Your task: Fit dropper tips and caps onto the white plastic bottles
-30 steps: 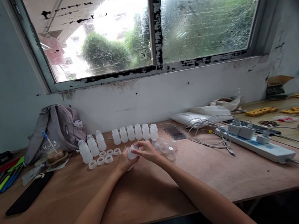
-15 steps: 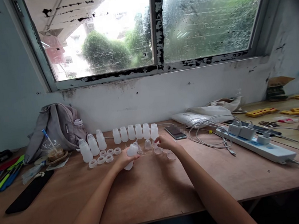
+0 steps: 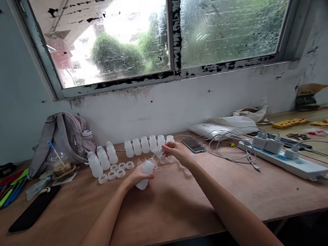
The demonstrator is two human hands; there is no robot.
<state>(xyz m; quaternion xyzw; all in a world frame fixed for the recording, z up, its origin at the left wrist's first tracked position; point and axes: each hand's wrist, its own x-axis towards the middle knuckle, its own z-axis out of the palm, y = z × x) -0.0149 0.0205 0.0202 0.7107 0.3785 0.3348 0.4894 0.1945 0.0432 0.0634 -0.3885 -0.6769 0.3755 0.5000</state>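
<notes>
Left hand (image 3: 136,178) of mine is wrapped around a small white bottle (image 3: 145,173) just above the wooden table (image 3: 169,207); the bottle is tilted, its long axis running from its base near me, low and to the left, up to its neck, which points away and to the right. My right hand (image 3: 177,150) pinches a small clear cap (image 3: 157,152) between thumb and fingertips, held just beyond the bottle's neck and apart from it. Behind my hands stands a row of white bottles (image 3: 148,144); three more bottles (image 3: 103,160) stand to the left with white rings (image 3: 115,171) lying in front of them. A phone (image 3: 194,145) lies close to the right, then tangled cables (image 3: 230,144) and a power strip (image 3: 283,159). Far left are a grey bag (image 3: 60,140), an iced drink (image 3: 57,166), coloured pens (image 3: 1,195) and a black phone (image 3: 30,209). I can read no writing anywhere.
</notes>
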